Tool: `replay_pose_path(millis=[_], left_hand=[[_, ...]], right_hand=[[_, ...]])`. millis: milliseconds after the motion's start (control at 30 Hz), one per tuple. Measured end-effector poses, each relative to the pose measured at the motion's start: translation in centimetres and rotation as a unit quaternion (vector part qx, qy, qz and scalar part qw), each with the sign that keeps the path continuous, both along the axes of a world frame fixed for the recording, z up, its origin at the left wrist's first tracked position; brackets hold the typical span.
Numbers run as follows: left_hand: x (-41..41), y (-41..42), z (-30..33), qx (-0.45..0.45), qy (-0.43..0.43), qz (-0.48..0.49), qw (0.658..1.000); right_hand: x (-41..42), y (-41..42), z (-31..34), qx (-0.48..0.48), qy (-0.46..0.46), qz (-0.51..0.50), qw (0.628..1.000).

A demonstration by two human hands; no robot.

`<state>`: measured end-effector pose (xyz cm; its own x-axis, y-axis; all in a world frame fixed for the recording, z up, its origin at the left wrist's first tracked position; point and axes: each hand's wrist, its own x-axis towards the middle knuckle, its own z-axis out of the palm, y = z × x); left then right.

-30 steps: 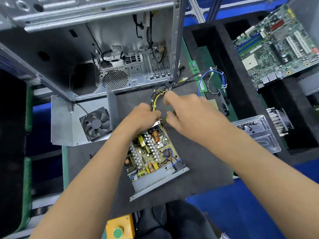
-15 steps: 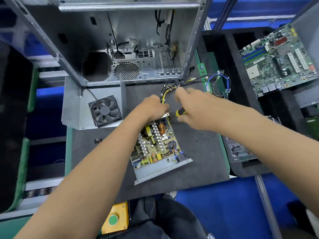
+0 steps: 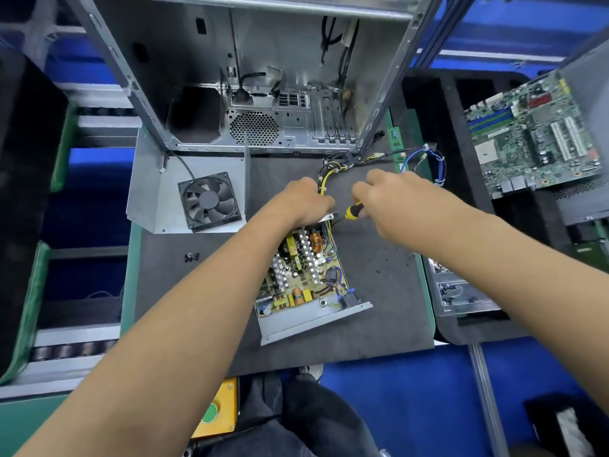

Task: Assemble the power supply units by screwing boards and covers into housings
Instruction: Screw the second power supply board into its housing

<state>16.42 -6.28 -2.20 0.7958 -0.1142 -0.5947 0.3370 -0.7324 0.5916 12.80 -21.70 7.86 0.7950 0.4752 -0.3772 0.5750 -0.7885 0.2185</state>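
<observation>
An open power supply housing point(image 3: 316, 319) lies on the grey mat point(image 3: 379, 291), its circuit board point(image 3: 306, 272) inside and facing up. My left hand point(image 3: 304, 201) grips the housing's far edge, beside the yellow and black cable bundle point(image 3: 329, 173). My right hand point(image 3: 392, 199) holds a screwdriver with a yellow and black handle point(image 3: 354, 211), its tip pointing at the housing's far right corner. The cover with a black fan point(image 3: 209, 201) lies to the left on the mat.
An empty computer case point(image 3: 263, 77) stands open behind the mat. A motherboard point(image 3: 534, 130) leans in black foam at the right. A clear parts tray point(image 3: 461, 291) sits right of the mat. Loose screws point(image 3: 191, 257) lie at the left. A yellow button box point(image 3: 216, 410) is near me.
The screwdriver handle has come into view in my right hand and now points at the housing's corner. My left hand keeps its grip on the housing edge. The view has shifted.
</observation>
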Motion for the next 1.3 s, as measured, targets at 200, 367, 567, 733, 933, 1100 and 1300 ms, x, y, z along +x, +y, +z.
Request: replay_pose_path(millis=[200,367,567,733,933,1100,1300], left_hand=[[-0.1,-0.1,0.2,0.002,-0.001,0.003,1.0],[-0.2,-0.1,0.4,0.005,0.005,-0.002,1.0],[-0.1,0.0,0.2,0.005,-0.001,-0.009,1.0],[-0.2,0.2,0.4,-0.014,0.012,0.004,1.0],[-0.1,0.0,0.4,-0.001,0.008,-0.001,1.0],[0.0,0.0,0.2,0.013,0.007,-0.004,1.0],[0.1,-0.2,0.1,0.01,0.007,0.002,1.0]], right_hand=[[1.0,1.3,-0.1,0.033,0.048,-0.087,0.995],[0.7,0.9,0.7,0.011,0.078,-0.008,0.997],[1.3,1.9,1.0,0.04,0.045,-0.01,0.998],[1.9,2.3,0.1,0.098,0.119,-0.265,0.952],[1.1,0.3,0.7,0.008,0.096,-0.015,0.995],[1.1,0.6,1.2,-0.108,0.055,0.121,0.985],[1.3,2.6,1.0,-0.021,0.143,-0.116,0.983]])
